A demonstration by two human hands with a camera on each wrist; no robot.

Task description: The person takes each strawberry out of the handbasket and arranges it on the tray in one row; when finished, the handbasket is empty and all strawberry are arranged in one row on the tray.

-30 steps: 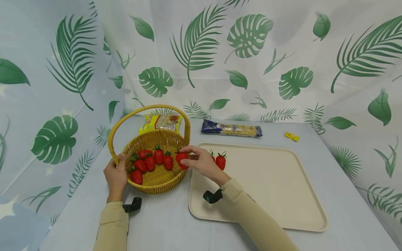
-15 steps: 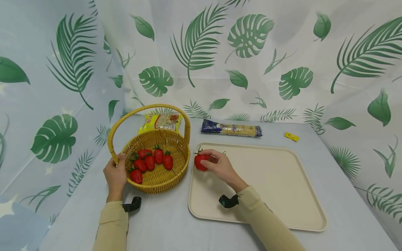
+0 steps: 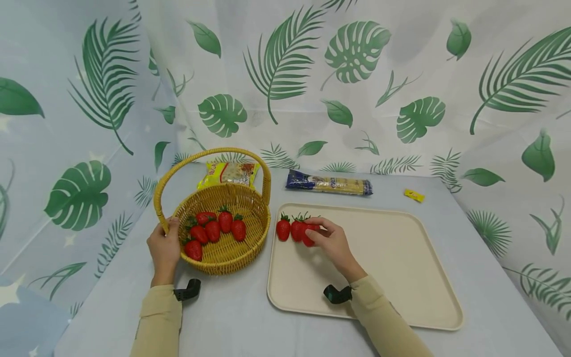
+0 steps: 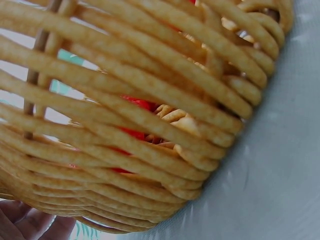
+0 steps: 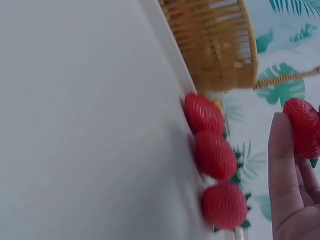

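Observation:
My left hand (image 3: 165, 248) grips the left side of a yellow wicker basket (image 3: 223, 265) near the foot of its arched handle. In the left wrist view, fingertips (image 4: 35, 222) show under the woven wall. Several red strawberries (image 3: 212, 231) lie inside the basket. Over the beige tray (image 3: 370, 272), my right hand (image 3: 332, 243) pinches a strawberry (image 3: 309, 234) between thumb and fingers. Three more strawberries sit in a row along the tray's far left edge, as the right wrist view shows; the leftmost (image 3: 283, 228) is plain in the head view, the rightmost largely hidden behind the held one.
A yellow snack bag (image 3: 229, 174) stands behind the basket. Beyond the tray lies a long blue-and-yellow packet (image 3: 330, 183), and a small yellow wrapper (image 3: 414, 194) is at the back right. Leaf-printed cloth hangs behind and at both sides.
My right hand has carried the strawberry from the basket's right rim rightward over the tray's far left part. The left hand and the basket have stayed in place.

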